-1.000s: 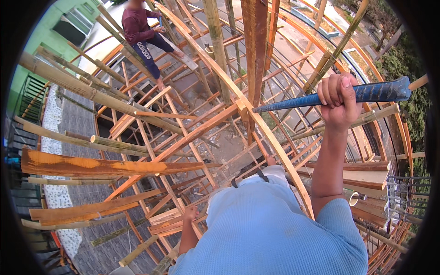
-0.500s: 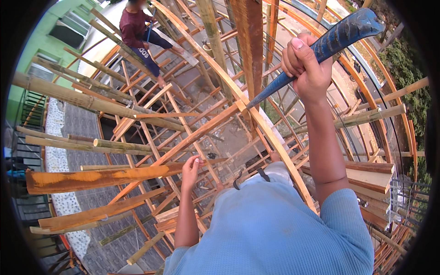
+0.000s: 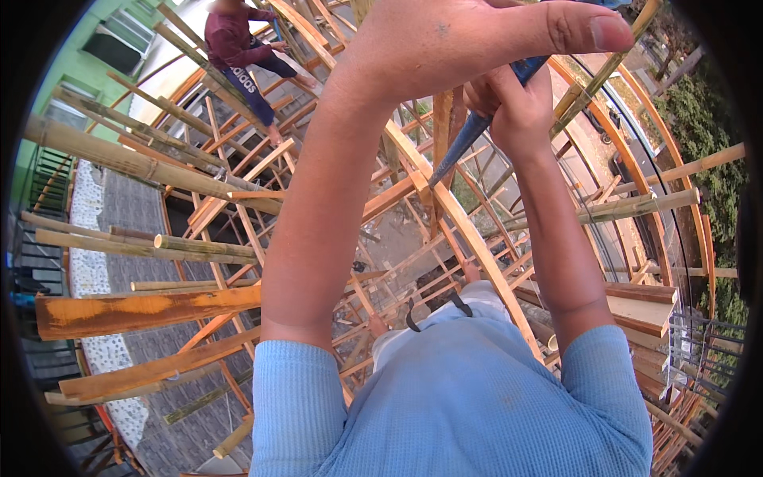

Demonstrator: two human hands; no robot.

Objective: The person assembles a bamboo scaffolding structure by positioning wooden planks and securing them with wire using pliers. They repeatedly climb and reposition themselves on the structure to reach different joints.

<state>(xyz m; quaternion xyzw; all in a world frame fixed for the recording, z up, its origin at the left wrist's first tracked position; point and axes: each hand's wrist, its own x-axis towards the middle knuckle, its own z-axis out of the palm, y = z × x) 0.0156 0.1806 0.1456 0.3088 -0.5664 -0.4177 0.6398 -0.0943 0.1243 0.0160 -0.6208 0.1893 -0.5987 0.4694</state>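
Note:
My right hand (image 3: 520, 111) is wrapped round a blue tapered bar (image 3: 462, 147) with a dark, rough grip. The bar slants down, and its thin tip meets a curved light-wood strip (image 3: 486, 258) where a short wood piece crosses it. Raised close in front, my left hand (image 3: 445, 52) covers much of the bar's upper part. Its thumb is stretched out to the right over the bar; the other fingers are hidden or cut off by the upper edge. Whether this hand touches the bar I cannot tell.
A framework of timber and bamboo poles (image 3: 119, 155) surrounds me, with the ground far below. Thick planks (image 3: 151, 310) jut out at left. At the upper left another person (image 3: 230, 48) sits on the framework. Beyond stands a green building (image 3: 71, 56); thin cables run at right.
My left hand has swung up from low in the middle to above the bar. My right hand has dropped slightly, still round the bar, whose tip stays at the strip.

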